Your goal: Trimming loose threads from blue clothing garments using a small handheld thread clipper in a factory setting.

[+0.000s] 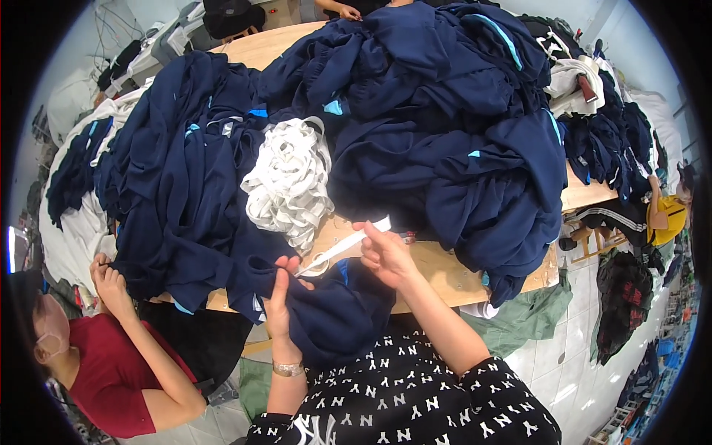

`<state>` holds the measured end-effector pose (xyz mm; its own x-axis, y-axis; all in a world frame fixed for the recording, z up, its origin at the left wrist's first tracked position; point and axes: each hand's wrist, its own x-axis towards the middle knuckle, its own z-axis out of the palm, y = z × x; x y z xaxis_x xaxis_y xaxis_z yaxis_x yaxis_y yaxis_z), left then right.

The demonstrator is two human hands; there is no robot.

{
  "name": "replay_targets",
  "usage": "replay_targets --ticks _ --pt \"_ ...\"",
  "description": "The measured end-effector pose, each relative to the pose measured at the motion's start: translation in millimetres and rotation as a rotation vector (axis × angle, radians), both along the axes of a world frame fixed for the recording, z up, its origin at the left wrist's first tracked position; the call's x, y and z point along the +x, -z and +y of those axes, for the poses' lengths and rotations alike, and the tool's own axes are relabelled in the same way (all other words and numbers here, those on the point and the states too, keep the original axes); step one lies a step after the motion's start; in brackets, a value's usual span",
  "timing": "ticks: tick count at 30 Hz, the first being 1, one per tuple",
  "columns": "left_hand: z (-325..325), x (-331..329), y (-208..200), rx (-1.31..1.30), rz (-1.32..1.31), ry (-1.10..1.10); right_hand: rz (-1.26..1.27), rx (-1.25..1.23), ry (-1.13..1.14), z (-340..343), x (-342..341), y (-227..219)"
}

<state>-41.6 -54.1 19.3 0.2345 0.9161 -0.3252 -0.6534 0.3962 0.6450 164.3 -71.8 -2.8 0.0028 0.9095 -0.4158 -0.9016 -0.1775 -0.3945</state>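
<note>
While the left hand (278, 306), upright, pinches a white strip (341, 245), the right hand (387, 256), angled inward, pinches it too.

Head cam (L of the pair) looks down & fwd from head ht, wide fisheye, edges curving. L hand (278, 311) & R hand (389, 256) sit close, approx. ctr; table (437, 273) stretches away twd top, tiled floor (567, 363) shows lower R.

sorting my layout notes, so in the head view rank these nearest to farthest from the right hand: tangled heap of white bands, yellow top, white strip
1. White strip: pinched in the right hand.
2. Tangled heap of white bands: ahead and to the left.
3. Yellow top: worn by someone at the far right.
</note>
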Motion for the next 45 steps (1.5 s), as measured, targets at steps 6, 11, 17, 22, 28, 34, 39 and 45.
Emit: replay_targets --ticks 6,11,17,22,28,34,39,45 --pt "0 6 -12 -0.214 -0.257 0.252 -0.750 0.026 0.305 -6 -3 -6" --pt "-23 8 2 -0.379 -0.587 0.440 -0.850 0.312 -0.310 -22 -26 -40" --pt "-14 20 -12 -0.210 -0.568 0.382 -1.206 0.488 -0.270 -42 -25 -54" --pt "6 31 -27 0.086 0.260 0.387 -1.803 0.721 -0.007 -43 -9 -64" --pt "12 43 -33 0.399 0.527 0.555 -2.002 1.002 -0.215 -33 2 -102" --pt "6 40 -7 0.880 0.443 1.184 -1.638 1.102 -0.569 -31 6 -103" --pt "0 47 -35 0.703 0.931 0.861 -1.491 0.717 -0.185 -35 8 -67" --pt "-13 52 -35 0.789 0.969 0.603 -1.221 0.480 -0.028 -38 7 -36"
